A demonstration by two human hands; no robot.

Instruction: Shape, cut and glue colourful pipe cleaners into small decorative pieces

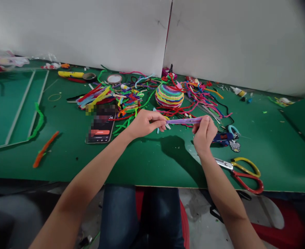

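Note:
My left hand point(144, 123) and my right hand point(204, 133) hold the two ends of a bundle of purple pipe cleaners point(184, 120), stretched level between them above the green table point(152, 159). The left fingers pinch the left end, where pale blue and yellow tips stick out. Just behind the bundle sits a round striped ball of coiled pipe cleaners point(169, 94). A loose heap of many-coloured pipe cleaners point(121, 97) lies behind my left hand.
A phone point(101, 124) lies left of my left hand. Scissors with red and yellow handles point(242, 173) lie near the front edge, right of my right wrist. A blue glue gun point(226, 137), tape rolls point(114, 79), a glue bottle point(238, 91) and a stray orange pipe cleaner point(45, 149) are around.

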